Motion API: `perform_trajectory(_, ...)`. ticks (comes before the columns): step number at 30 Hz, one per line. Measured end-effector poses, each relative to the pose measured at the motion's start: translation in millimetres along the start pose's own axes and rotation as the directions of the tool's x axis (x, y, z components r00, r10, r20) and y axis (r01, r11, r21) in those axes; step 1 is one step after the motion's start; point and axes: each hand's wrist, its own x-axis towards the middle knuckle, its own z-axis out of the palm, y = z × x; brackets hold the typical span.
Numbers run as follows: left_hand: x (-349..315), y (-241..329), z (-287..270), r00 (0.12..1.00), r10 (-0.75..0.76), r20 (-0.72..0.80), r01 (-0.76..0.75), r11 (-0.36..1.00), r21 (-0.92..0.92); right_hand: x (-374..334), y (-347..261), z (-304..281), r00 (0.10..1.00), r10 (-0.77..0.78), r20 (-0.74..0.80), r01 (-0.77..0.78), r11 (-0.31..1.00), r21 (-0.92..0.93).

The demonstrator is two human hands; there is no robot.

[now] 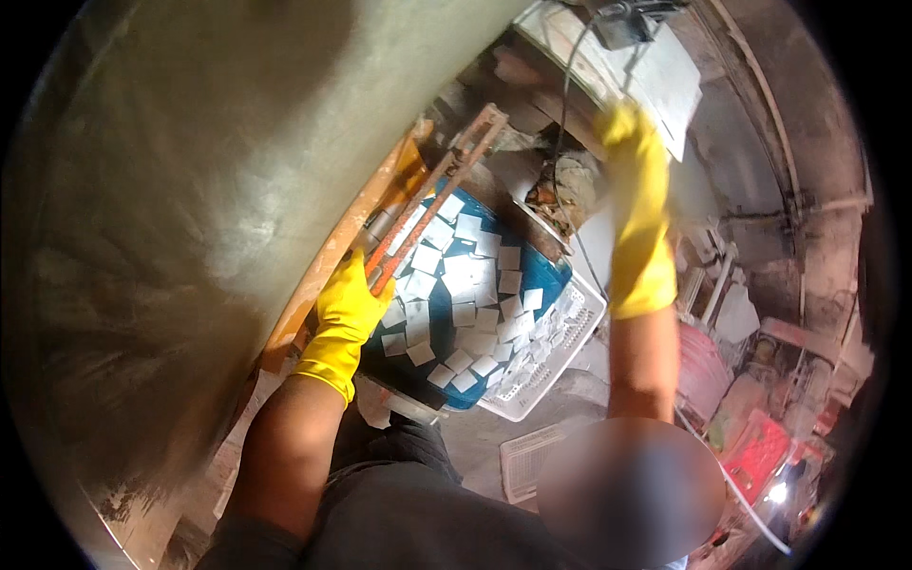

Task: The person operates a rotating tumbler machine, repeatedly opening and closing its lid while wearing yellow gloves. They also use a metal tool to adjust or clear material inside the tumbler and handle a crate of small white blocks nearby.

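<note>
My left hand point(351, 306), in a yellow rubber glove, is closed round the lower end of a rusty orange metal bar point(432, 204). My right hand point(635, 133), gloved the same way, is raised on the right side; motion smears its fingers. It is nearest the edge of a pale flat board point(655, 71), and I cannot make out whether it touches the board or holds anything. Between my arms sits a blue tub point(440, 318) with many small white square tiles point(465, 275) spread in it, some overlapping.
A large smooth grey-green curved surface point(190, 190) fills the left, edged by an orange beam point(328, 261). White plastic baskets point(570, 356) lie beside and under the tub. A dark cable point(560, 123) hangs near my right arm. Red containers point(757, 456) and clutter stand at right.
</note>
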Motion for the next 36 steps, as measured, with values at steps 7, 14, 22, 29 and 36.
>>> perform_trajectory(7, 0.8, -7.5, 7.7, 0.991, 0.107, -0.076, -0.111, 0.993, -0.051, -421.4, 146.6, -80.2, 0.825, 0.367, -0.429, -0.380, 0.923, 0.058)
perform_trajectory(14, 6.9, -14.2, 13.4, 0.995, 0.089, -0.049, -0.093, 0.993, -0.078, -816.7, 216.4, -64.3, 0.230, 0.786, -0.575, -0.710, 0.539, 0.453)
perform_trajectory(22, 8.7, -25.6, 15.3, 0.980, 0.198, 0.022, -0.196, 0.979, -0.056, -1011.6, 235.6, 15.1, -0.003, 0.860, -0.511, -0.628, 0.396, 0.670)
perform_trajectory(29, -56.3, -49.1, 33.4, 0.876, 0.433, -0.212, -0.318, 0.849, 0.422, -1024.4, 233.4, 38.0, 0.190, 0.810, -0.555, -0.567, 0.552, 0.612)
perform_trajectory(36, -137.2, -99.8, 35.9, 0.663, 0.735, -0.140, -0.659, 0.663, 0.355, -1012.6, 254.6, 25.6, 0.396, 0.701, -0.593, -0.534, 0.702, 0.472)
